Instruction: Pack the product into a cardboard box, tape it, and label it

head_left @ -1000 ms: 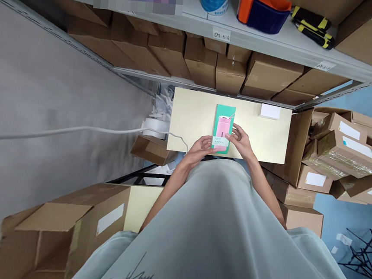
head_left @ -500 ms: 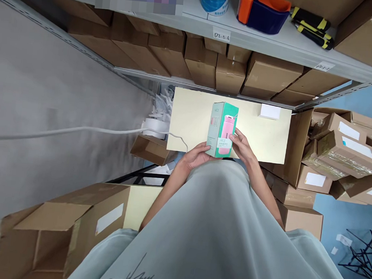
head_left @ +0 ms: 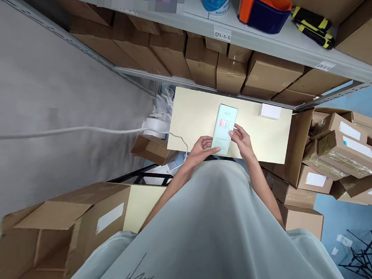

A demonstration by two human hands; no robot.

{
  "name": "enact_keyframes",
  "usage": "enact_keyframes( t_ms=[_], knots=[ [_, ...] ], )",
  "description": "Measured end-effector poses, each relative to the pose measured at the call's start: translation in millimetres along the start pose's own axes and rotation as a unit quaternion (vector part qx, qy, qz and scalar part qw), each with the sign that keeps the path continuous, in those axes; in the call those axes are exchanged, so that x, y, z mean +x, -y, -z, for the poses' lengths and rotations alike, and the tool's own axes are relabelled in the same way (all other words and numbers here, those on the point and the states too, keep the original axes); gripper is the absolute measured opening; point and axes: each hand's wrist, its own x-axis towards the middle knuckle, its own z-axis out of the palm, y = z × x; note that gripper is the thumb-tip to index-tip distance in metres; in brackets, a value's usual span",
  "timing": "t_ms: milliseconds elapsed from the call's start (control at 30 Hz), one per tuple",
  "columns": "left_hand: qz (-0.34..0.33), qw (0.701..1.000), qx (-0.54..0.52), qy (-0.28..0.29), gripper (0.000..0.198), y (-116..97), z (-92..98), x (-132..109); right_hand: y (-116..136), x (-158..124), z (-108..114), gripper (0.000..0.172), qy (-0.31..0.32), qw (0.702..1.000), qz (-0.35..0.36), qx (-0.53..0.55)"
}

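Observation:
A small upright product box (head_left: 226, 121) is held over the pale yellow tabletop (head_left: 194, 123), a light mint side with small coloured pictures facing me. My left hand (head_left: 201, 148) grips its lower left edge, fingers curled around it. From the right, my right hand (head_left: 242, 141) pinches the box's side with thumb and fingers. Both hands are closed on the box, close to my body.
A small white box (head_left: 270, 111) lies at the table's far right. Cardboard cartons (head_left: 212, 63) fill the shelf behind; labelled cartons (head_left: 344, 149) pile up at right. An open carton (head_left: 54, 228) stands at lower left. A white cable (head_left: 76, 129) runs across the left.
The box has been turned in my hands: the green front with the pink bottle picture has rotated away, and a paler side panel now faces me. Both hands stayed on it.

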Motion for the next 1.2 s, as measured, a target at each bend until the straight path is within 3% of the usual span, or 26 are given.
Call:
enact_keyframes(
  t_ms=[167, 367, 467, 600, 733, 833, 1000, 1133, 1200],
  knots=[
    [0.031, 0.998, -0.045, 0.044, 0.068, -5.5, 9.6, -0.6, 3.6, -3.6, 4.5, 0.075, 0.004, 1.0, -0.016, 0.025],
    [0.101, 0.959, -0.163, 0.209, 0.057, -14.7, 17.8, 2.6, 9.5, -11.9, 2.7, 0.069, 0.068, 0.995, -0.024, 0.068],
    [0.107, 0.951, -0.172, 0.234, 0.058, -14.6, 15.6, 0.7, 11.9, -14.8, -1.5, 0.072, 0.093, 0.993, -0.023, 0.068],
    [0.084, 0.968, -0.14, 0.189, 0.071, -10.3, 11.1, -0.8, 14.7, -12.9, -3.6, 0.074, 0.105, 0.993, -0.015, 0.056],
    [0.025, 0.995, -0.047, 0.088, 0.076, -4.7, 6.6, 2.1, 14.3, -5.3, -2.6, 0.08, 0.06, 0.998, 0.005, 0.018],
    [-0.023, 0.999, 0.021, 0.042, 0.076, -3.4, 4.9, 2.4, 14.2, -1.3, -2.7, 0.083, 0.036, 0.999, 0.012, -0.004],
    [-0.047, 0.996, 0.067, 0.036, 0.073, -7.7, 6.5, -2.2, 21.0, -4.3, -0.8, 0.076, 0.059, 0.998, 0.016, -0.004],
    [-0.045, 0.994, 0.087, 0.043, 0.084, -13.1, 5.2, -4.7, 22.0, -5.7, 3.8, 0.074, 0.073, 0.997, 0.008, -0.015],
    [-0.042, 0.992, 0.121, 0.02, 0.085, -15.6, 0.1, -6.9, 17.7, -3.4, 3.8, 0.074, 0.065, 0.998, 0.005, -0.02]
  ],
)
